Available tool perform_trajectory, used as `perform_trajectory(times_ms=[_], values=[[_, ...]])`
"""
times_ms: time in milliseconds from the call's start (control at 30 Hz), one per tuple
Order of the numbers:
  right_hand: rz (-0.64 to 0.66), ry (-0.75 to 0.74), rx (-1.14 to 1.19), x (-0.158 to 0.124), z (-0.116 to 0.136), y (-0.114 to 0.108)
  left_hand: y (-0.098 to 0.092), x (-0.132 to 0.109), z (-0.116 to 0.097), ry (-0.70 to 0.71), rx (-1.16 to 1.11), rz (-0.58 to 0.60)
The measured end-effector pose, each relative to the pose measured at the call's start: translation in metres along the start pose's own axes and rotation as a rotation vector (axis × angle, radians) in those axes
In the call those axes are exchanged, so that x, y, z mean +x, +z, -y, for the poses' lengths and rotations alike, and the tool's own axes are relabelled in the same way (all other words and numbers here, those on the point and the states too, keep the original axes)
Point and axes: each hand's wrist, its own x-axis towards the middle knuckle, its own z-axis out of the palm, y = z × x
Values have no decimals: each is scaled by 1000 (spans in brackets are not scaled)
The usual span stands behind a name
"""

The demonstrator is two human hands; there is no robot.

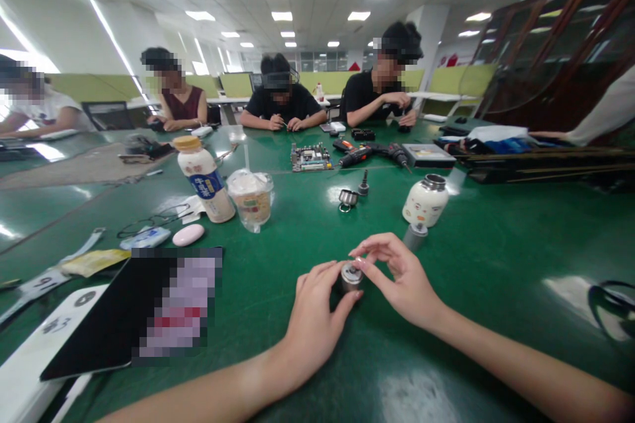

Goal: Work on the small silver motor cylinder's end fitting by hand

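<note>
My left hand [319,310] is wrapped round a small grey metal cylinder [352,277], upright low over the green table. The thumb and fingertips of my right hand [397,277] come together at the cylinder's top; whatever small part they pinch is too small to name. Behind my right hand stands a grey, cup-like piece [415,236], partly hidden by it. Just beyond that is a white flask [425,200] with printed faces and no lid on its metal mouth. Farther off lie a metal lid with a ring [348,198] and a dark piece with a stem [364,184].
On the left are a tablet [114,317], a drink bottle [204,178], a plastic cup [252,198] and a pink oval case [188,234]. A circuit board [311,157] and power drills [370,153] lie farther back. Several people sit around the green table [476,251].
</note>
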Motion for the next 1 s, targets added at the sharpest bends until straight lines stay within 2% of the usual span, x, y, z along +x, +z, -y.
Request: perform_trajectory(times_ms=[267,500,767,1000], values=[[18,68,-38,1,5,3,0,1,0,-2,4,15],[102,-6,-191,3,12,-3,0,1,1,7,9,8],[48,58,-54,2,10,1,1,1,2,6,15,9],[127,19,20,0,7,2,1,0,2,8,32,8]])
